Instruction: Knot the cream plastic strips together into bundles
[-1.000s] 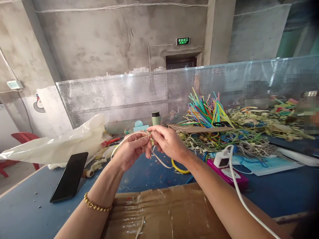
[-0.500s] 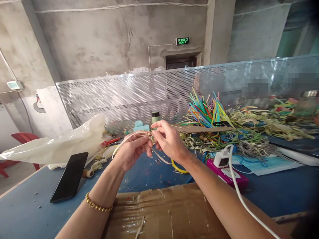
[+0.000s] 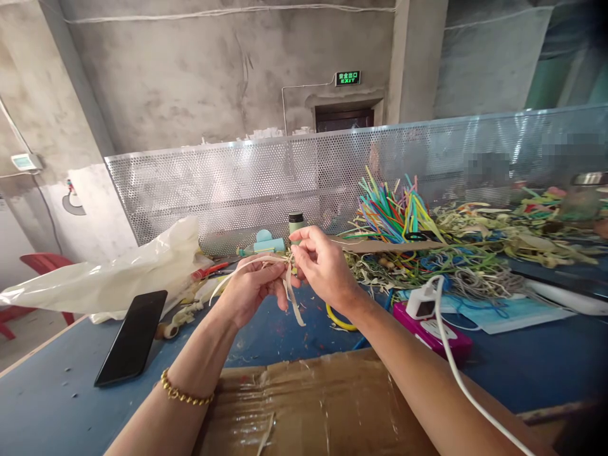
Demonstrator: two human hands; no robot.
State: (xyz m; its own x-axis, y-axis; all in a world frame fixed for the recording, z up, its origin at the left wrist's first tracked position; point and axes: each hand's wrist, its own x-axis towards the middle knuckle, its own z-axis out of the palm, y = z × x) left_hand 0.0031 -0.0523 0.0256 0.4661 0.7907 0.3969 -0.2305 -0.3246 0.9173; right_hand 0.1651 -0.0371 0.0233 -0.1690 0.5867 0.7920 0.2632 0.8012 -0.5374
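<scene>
Over the middle of the table, my left hand (image 3: 254, 285) is closed in a pinch on a thin pale strip (image 3: 293, 301). One end of the strip arches back over the left hand, and another length hangs down between the hands. My right hand (image 3: 323, 266) meets it from the right, thumb and index fingertip pressed together close to the left fingertips. They pinch the same strip; the exact point of contact is too small to make out. A gold bead bracelet (image 3: 183, 394) circles the left wrist.
Brown cardboard (image 3: 304, 405) lies in front of me. At left are a black phone (image 3: 132, 339) and a plastic bag (image 3: 118, 275). To the right, a magenta power box (image 3: 430, 332) with a white cable stands near a tangled heap of strips (image 3: 408, 269). Behind runs a perforated metal panel (image 3: 237, 183).
The lower length of the strip has swung from slanting right under my right hand to hanging nearly straight down between the hands. Both hands have barely moved.
</scene>
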